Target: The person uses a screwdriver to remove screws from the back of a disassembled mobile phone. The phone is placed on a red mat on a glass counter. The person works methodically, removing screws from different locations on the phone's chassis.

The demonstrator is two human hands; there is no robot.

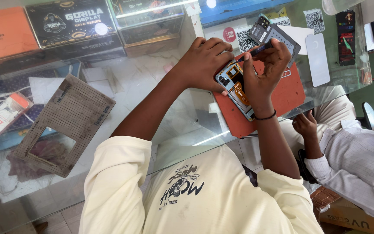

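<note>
An opened phone (235, 89) with its back removed, showing a blue frame and orange flex parts, lies on a red-orange mat (288, 93) on a glass counter (152, 82). My left hand (204, 60) grips the phone's far end from the left. My right hand (262, 73) rests over the phone's right side and holds a thin dark tool (258, 50) pinched between thumb and fingers, its tip pointing towards the phone's upper part. A dark band sits on my right wrist.
A grey perforated board (72, 112) with a rectangular cut-out lies at the left. A grey phone back cover (278, 34), a white glass sheet (317, 58) and a black phone (346, 37) lie beyond the mat. Boxes show under the glass. Another person's hand (306, 125) and sleeve are at the right.
</note>
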